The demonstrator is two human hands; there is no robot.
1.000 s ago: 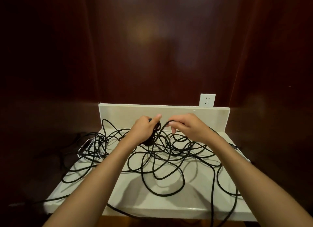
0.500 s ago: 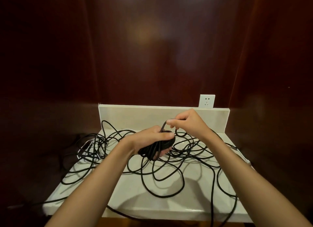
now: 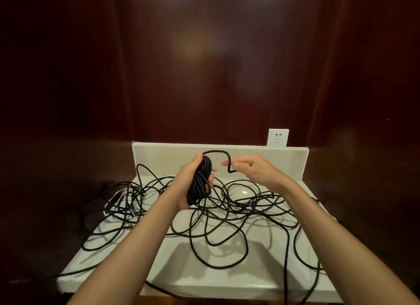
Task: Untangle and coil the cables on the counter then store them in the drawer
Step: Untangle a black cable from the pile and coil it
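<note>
The left hand [image 3: 193,182] has its grip tight around a fat bundle of black rope-like cable [image 3: 200,182], the right hand [image 3: 254,171] pinches the loose end [image 3: 228,161] beside it, and the messy loops [image 3: 227,216] below on the white table [image 3: 227,284] might snag and knot.

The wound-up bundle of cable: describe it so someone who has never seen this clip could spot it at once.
Start at the pale counter below the white wall socket. Above its back half, the left hand holds the coiled bundle upright in its grip, with one strand arching over to the right hand. Unlike the loose cables sprawled flat in open loops, it is a tight, thick black hank lifted off the surface.
</note>
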